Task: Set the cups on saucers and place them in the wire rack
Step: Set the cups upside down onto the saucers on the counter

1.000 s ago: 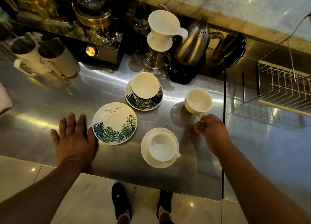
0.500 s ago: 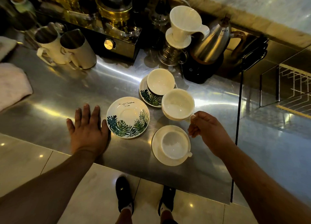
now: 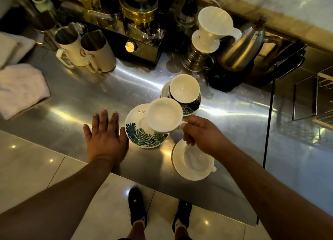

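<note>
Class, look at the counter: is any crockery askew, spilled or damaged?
Nothing is spilled or visibly broken. The only oddity: the plain saucer with its cup sits at the counter's near edge, seemingly overhanging it. The white cup held by the right hand is tilted over the leaf saucer, simply mid-placement.

A café bar — steel counter [image 3: 75, 99], milk jugs [image 3: 98, 53], pour-over dripper [image 3: 212, 26], gooseneck kettle [image 3: 243, 48].

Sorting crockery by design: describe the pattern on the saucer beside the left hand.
Head view: the saucer is white with green leaf prints along its near rim and small dark lettering.
</note>
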A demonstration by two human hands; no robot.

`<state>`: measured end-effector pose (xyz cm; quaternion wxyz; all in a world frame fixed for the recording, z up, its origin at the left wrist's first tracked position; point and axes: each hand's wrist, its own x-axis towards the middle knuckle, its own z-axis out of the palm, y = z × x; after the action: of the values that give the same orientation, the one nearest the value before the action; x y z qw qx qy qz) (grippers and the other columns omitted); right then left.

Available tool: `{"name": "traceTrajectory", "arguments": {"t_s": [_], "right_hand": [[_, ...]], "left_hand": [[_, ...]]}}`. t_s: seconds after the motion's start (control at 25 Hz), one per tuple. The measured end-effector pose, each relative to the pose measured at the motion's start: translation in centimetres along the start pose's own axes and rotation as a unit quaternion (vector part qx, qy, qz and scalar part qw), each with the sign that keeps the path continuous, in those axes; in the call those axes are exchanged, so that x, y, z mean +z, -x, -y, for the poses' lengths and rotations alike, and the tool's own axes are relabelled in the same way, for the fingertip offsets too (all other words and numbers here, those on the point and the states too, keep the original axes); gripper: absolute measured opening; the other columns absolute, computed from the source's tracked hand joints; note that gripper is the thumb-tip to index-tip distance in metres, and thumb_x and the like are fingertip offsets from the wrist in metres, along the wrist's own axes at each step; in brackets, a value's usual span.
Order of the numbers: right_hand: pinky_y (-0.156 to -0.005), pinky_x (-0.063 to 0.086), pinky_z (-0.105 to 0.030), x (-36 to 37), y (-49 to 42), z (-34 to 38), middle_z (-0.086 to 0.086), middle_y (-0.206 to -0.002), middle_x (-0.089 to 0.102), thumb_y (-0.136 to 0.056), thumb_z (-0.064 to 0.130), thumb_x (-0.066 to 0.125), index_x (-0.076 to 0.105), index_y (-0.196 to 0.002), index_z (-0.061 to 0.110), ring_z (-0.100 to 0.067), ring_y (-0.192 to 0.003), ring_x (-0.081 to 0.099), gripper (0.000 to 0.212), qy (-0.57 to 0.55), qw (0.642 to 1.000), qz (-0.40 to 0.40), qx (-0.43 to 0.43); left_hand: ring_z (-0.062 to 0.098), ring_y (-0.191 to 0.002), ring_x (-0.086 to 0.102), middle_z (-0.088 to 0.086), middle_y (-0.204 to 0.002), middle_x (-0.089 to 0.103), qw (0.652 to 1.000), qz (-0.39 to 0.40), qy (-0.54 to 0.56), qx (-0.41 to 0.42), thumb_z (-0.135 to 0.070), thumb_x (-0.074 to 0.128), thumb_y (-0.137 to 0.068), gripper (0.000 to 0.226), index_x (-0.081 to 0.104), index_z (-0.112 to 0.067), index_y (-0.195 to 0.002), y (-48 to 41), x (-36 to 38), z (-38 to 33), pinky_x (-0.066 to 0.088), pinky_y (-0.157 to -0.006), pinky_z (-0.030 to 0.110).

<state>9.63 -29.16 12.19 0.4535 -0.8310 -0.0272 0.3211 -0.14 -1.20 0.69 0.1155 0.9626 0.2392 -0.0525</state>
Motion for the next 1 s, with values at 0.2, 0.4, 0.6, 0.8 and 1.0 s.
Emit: {"name": "traceTrajectory", "arguments": {"t_s": [0.2, 0.4, 0.6, 0.8, 1.0], "right_hand": [[-0.062, 0.047, -0.025, 2.0, -1.1, 0.9, 0.011, -0.059, 0.068, -0.099, 0.031, 0.056, 0.064, -0.070, 0.031, 0.001, -0.056, 0.063, 0.030, 0.016, 0.999, 0.047, 0.000], [-0.063, 0.050, -0.027, 3.3, -2.1, 1.0, 0.007, -0.063, 0.069, -0.099, 0.032, 0.058, 0.070, -0.082, 0.023, -0.002, -0.058, 0.065, 0.023, 0.021, 0.998, 0.056, 0.017], [-0.068, 0.060, -0.036, 4.0, -3.2, 1.4, -0.003, -0.073, 0.069, -0.099, 0.030, 0.058, 0.068, -0.082, 0.022, -0.015, -0.066, 0.067, 0.021, 0.002, 0.996, 0.081, 0.039], [-0.067, 0.063, -0.036, 3.9, -4.4, 1.5, -0.005, -0.075, 0.067, -0.099, 0.030, 0.058, 0.067, -0.082, 0.022, -0.017, -0.068, 0.068, 0.020, 0.005, 0.993, 0.107, 0.046], [-0.081, 0.062, -0.048, 2.9, -5.2, 1.7, -0.016, -0.081, 0.072, -0.101, 0.023, 0.059, 0.067, -0.083, 0.021, -0.024, -0.072, 0.068, 0.020, 0.029, 0.987, 0.151, 0.054]], "left_hand": [[0.027, -0.158, 0.000, 0.005, -0.172, 0.010, 1.000, 0.001, -0.005, 0.004, -0.059, 0.016, -0.100, 0.066, 0.018, -0.033, -0.160, 0.1, 0.1, 0.1, -0.001, -0.125, 0.057], [0.026, -0.158, -0.001, 0.005, -0.172, 0.010, 1.000, -0.004, -0.005, 0.003, -0.058, 0.016, -0.101, 0.064, 0.017, -0.033, -0.160, 0.0, 0.4, 0.3, 0.000, -0.125, 0.058], [0.027, -0.158, -0.001, 0.005, -0.171, 0.011, 1.000, -0.007, -0.002, 0.006, -0.057, 0.018, -0.101, 0.064, 0.018, -0.033, -0.160, 0.0, 0.5, 0.4, 0.001, -0.125, 0.058], [0.026, -0.158, -0.002, 0.004, -0.171, 0.010, 1.000, -0.011, -0.004, 0.008, -0.058, 0.018, -0.102, 0.063, 0.018, -0.033, -0.160, 0.0, 0.7, 0.5, 0.000, -0.125, 0.058], [0.026, -0.158, -0.003, 0.004, -0.171, 0.011, 1.000, -0.010, -0.007, 0.007, -0.058, 0.018, -0.102, 0.063, 0.019, -0.033, -0.160, -0.1, 0.9, 0.6, 0.000, -0.125, 0.058]]}}
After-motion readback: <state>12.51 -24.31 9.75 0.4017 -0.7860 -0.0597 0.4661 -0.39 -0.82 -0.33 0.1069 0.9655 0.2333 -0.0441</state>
